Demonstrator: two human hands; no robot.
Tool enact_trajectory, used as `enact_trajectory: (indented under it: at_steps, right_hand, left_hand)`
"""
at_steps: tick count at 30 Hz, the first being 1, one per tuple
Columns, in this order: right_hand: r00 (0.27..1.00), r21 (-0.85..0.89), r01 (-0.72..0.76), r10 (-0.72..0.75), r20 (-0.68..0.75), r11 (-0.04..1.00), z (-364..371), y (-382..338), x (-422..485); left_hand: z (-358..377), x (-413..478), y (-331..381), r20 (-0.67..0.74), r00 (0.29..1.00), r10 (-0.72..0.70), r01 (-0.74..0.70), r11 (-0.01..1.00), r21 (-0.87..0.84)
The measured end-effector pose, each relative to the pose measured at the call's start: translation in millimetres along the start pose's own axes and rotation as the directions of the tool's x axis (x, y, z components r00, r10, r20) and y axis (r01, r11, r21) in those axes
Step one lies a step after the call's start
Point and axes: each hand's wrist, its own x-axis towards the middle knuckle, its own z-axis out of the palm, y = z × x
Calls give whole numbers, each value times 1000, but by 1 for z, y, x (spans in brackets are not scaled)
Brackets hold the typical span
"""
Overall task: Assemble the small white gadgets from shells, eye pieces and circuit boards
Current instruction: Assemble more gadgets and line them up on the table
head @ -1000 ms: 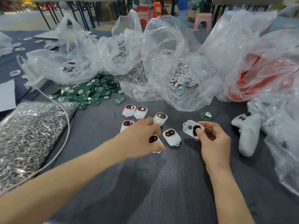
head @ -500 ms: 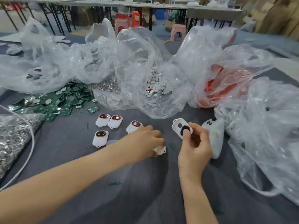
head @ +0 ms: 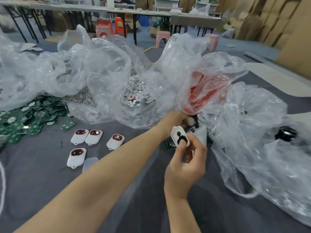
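Observation:
My right hand [head: 186, 161] pinches a white shell [head: 179, 138] with two holes, a black piece showing in the lower one. My left hand [head: 178, 117] stretches across to the mouth of the plastic bag of red parts [head: 207, 91]; its fingers are hidden behind the shell and bag edge. Several finished white gadgets [head: 80, 136] with red-rimmed dark eyes lie on the grey table. A loose green circuit board [head: 168, 146] lies just left of my right hand. A heap of green circuit boards [head: 25, 116] sits at the left.
Clear plastic bags crowd the back and right of the table; one holds small silver discs [head: 138, 94]. A white game controller [head: 199, 132] lies behind my right hand. A black round object [head: 285, 134] sits inside the right bag. A small clear piece [head: 90, 163] lies beside the nearest gadget.
My left hand left the gadgets on the table and reached right to the bag of red parts. My right hand kept holding the shell while the view swung right.

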Motion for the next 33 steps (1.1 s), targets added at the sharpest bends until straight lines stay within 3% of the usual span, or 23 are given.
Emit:
enact_trajectory:
  at_steps: [4, 7, 10, 13, 16, 19, 20, 23, 27, 29, 33]
  right_hand:
    - [1000, -16, 17, -17, -2, 1000, 1, 0, 1]
    - [999, -13, 49, -49, -1, 999, 2, 0, 1]
    - [999, -18, 41, -41, -4, 999, 3, 2, 0]
    - [1000, -12, -29, 29, -7, 1000, 3, 3, -1]
    - [997, -5, -75, 75, 18, 997, 5, 1, -2]
    - [978, 18, -194, 192, 86, 981, 7, -1, -4]
    - [959, 38, -262, 256, 124, 964, 8, -2, -5]
    - [849, 80, -454, 404, 342, 887, 8, -6, -5]
    - [640, 33, -602, 457, 617, 798, 5, -8, -6]
    - [604, 5, -597, 445, 661, 803, 5, -9, -6]
    - [623, -24, -499, 378, 685, 866, 3, -11, -5]
  left_hand:
    - [3, -3, 6, 43, 999, 30, -19, 969, -246]
    - [1, -2, 12, 81, 992, 94, -77, 980, -185]
    - [1, -4, 15, 81, 995, 65, -24, 905, -426]
    - [-8, -20, 25, 8, 991, -136, 101, 697, -710]
    - [-21, -47, 22, -62, 933, -354, 120, 467, -876]
    - [-29, -98, 5, -5, 926, -378, 75, 197, -977]
    - [-30, -117, 1, 17, 931, -365, 80, 157, -984]
    - [-21, -158, -5, -20, 924, -381, 77, 236, -969]
    - [-13, -182, -13, -162, 870, -465, 40, 395, -918]
    - [-12, -186, -16, -210, 861, -464, 22, 445, -895]
    - [-12, -189, -14, -269, 860, -433, -31, 483, -875]
